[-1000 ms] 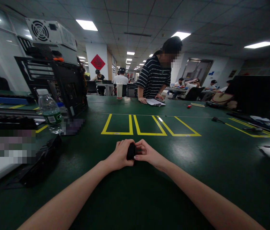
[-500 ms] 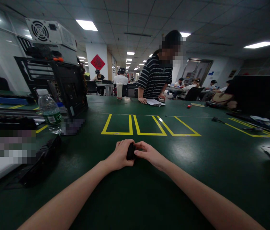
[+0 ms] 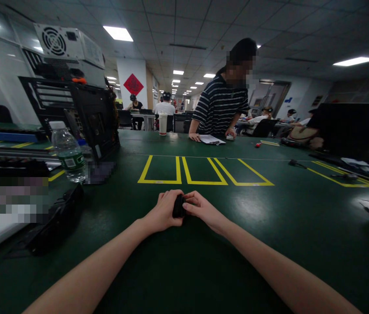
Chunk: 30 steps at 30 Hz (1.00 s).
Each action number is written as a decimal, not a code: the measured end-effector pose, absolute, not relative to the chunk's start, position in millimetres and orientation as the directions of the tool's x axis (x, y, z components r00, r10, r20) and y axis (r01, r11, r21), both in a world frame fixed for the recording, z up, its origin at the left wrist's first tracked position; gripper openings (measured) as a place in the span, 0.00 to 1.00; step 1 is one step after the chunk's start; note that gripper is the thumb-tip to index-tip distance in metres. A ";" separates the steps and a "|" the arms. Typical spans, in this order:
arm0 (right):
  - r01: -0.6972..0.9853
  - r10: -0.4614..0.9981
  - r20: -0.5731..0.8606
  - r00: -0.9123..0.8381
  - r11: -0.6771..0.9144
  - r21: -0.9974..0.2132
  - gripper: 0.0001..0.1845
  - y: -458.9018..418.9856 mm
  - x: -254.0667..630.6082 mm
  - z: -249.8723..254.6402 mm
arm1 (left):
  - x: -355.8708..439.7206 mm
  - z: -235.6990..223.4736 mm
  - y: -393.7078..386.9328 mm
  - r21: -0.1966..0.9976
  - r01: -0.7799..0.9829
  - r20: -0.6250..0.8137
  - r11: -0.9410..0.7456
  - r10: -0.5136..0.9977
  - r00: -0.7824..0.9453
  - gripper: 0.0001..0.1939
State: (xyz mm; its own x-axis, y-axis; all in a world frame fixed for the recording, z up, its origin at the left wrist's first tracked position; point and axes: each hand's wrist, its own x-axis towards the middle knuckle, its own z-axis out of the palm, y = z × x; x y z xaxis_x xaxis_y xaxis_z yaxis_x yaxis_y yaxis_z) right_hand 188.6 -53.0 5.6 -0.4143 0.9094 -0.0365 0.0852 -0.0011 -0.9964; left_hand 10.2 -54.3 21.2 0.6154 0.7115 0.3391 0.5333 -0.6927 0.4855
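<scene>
A small black block-like object (image 3: 178, 206) is between my hands, just above or on the green table (image 3: 184, 270); its exact kind does not show. My left hand (image 3: 163, 212) wraps round it from the left, thumb below and fingers over the top. From the right, my right hand (image 3: 200, 209) has its thumb and bent fingertips against the object's right side. Parts of the object are covered by the fingers. Beyond the hands, yellow tape outlines (image 3: 200, 183) mark the tabletop.
At left stand a water bottle (image 3: 70, 152), a black computer case (image 3: 96, 117) and a power supply (image 3: 70, 43). A cup (image 3: 162, 124) stands at the far edge. Across the table a person in a striped shirt (image 3: 220, 104) leans over a clipboard (image 3: 211, 139). A dark monitor (image 3: 351, 131) is at right.
My right thumb and fingers have shifted slightly on the object; my left hand stays put. The person opposite has moved right and straightened a little. A hand at the right edge has gone out of view.
</scene>
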 end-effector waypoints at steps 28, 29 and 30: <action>0.064 0.874 -0.021 -0.485 0.012 -0.998 0.20 -54.2 190.1 14.2 | 12.5 11.9 -48.7 0.501 0.537 0.369 -0.678 0.729 0.577 0.28; 0.066 0.882 -0.021 -0.471 0.011 -0.998 0.19 -54.6 189.5 13.8 | 12.6 10.6 -47.8 0.503 0.541 0.373 -0.674 0.734 0.568 0.29; 0.072 0.892 -0.022 -0.452 0.012 -0.997 0.17 -54.7 188.8 12.8 | 12.7 9.6 -47.0 0.506 0.538 0.373 -0.674 0.734 0.568 0.29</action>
State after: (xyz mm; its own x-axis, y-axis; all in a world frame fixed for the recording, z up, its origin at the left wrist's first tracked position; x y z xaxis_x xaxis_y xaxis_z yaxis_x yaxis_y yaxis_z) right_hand 188.8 -54.7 12.8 -0.4522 0.8916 -0.0219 0.0724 0.0122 -0.9973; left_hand 12.7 -47.0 9.6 0.5678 0.7338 0.3730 0.5384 -0.6739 0.5060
